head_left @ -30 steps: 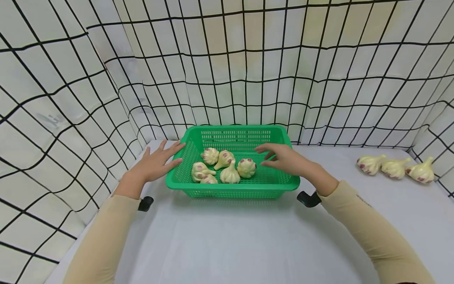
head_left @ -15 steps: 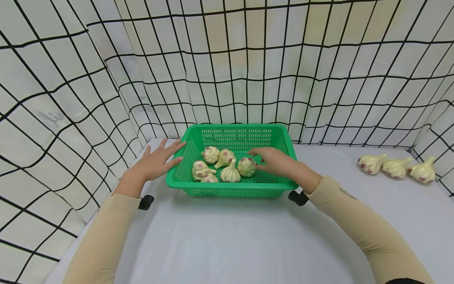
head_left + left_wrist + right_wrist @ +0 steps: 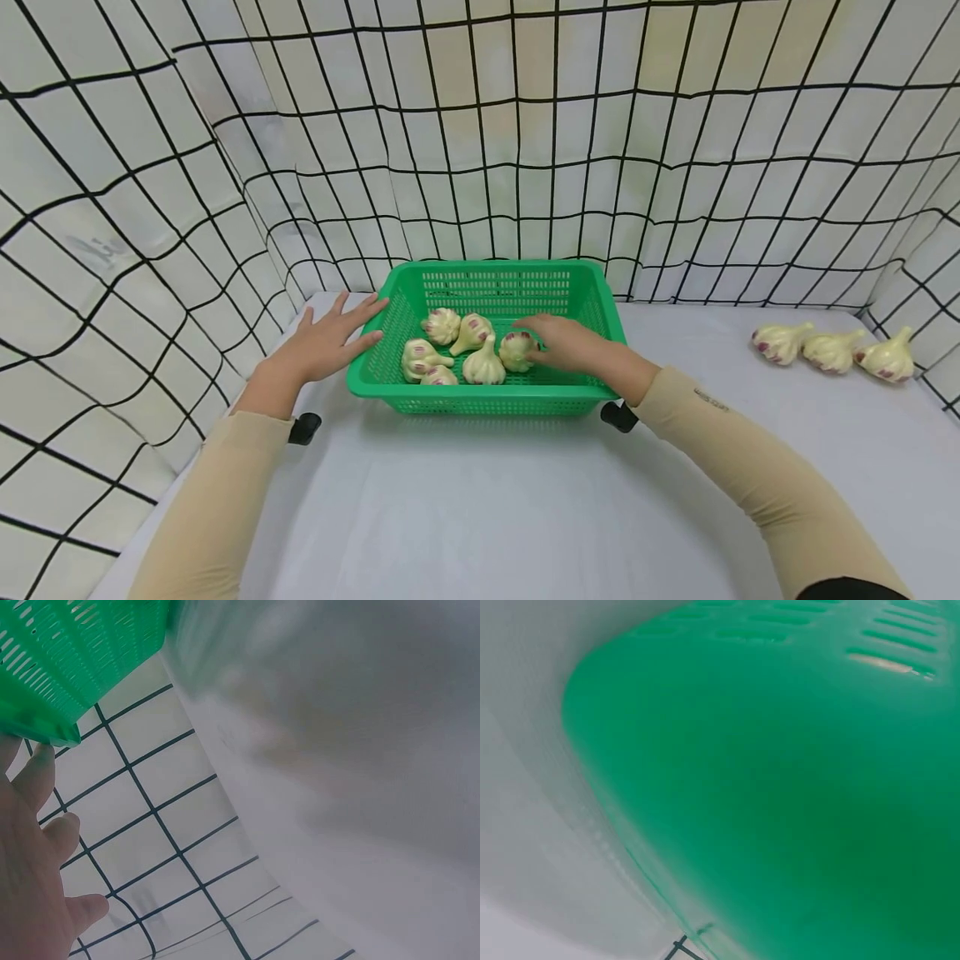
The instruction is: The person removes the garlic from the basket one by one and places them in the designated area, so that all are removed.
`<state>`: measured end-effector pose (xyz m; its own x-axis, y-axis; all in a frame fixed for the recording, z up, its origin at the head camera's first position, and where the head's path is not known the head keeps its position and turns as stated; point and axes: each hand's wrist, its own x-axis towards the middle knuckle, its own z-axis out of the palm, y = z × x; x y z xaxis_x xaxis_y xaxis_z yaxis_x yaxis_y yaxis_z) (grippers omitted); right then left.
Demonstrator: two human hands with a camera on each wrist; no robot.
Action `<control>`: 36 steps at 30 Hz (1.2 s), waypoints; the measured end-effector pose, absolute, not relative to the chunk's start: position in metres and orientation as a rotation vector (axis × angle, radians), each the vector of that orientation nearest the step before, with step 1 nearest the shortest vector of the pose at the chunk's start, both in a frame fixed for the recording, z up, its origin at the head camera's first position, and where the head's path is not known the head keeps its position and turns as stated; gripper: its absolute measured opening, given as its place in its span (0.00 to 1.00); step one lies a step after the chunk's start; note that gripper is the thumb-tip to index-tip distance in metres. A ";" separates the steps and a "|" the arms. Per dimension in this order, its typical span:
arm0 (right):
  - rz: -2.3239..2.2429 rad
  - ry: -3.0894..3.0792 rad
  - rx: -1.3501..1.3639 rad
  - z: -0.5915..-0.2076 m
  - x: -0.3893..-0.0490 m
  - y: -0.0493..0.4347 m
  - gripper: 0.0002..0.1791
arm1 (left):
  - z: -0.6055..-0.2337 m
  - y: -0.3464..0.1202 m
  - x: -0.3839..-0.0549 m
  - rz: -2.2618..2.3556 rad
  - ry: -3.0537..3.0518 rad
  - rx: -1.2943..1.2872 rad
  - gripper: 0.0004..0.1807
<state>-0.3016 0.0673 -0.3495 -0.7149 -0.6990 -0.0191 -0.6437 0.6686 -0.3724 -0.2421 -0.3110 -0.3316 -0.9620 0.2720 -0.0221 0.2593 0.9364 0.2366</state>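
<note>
A green basket stands on a white table, six garlic bulbs inside. The left hand, fingers spread, rests at the basket's left rim; the right hand grips the rightmost bulb within. Three more bulbs lie in a row on the right.

A white table fills the lower part of the head view, its surface smooth under soft, even light with faint shadows. A white back wall with pale beige patches meets a left wall bearing a faint grey mark. Black netting covers both in wavy squares.
</note>
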 end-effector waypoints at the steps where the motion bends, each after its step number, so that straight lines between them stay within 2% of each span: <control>1: -0.507 2.710 -1.116 -0.350 -0.302 0.067 0.29 | -0.331 -0.311 -0.242 0.358 3.039 0.415 0.37; 9: -0.530 2.614 -1.189 -0.353 -0.304 0.067 0.29 | -0.330 -0.311 -0.240 0.361 3.037 0.409 0.37; 20: -0.601 2.591 -1.184 -0.351 -0.302 0.069 0.14 | -0.330 -0.310 -0.240 0.363 3.038 0.409 0.36; 31: -0.635 2.544 -1.154 -0.355 -0.305 0.070 0.12 | -0.331 -0.311 -0.240 0.361 3.039 0.398 0.37; 36: -0.626 2.538 -1.152 -0.355 -0.304 0.069 0.15 | -0.331 -0.311 -0.240 0.367 3.037 0.404 0.37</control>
<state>-0.3041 0.0694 -0.3549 -0.6412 -0.7636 -0.0761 -0.6406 0.5872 -0.4949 -0.2399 -0.3109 -0.3307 -0.9641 0.2643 -0.0243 0.2509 0.9374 0.2414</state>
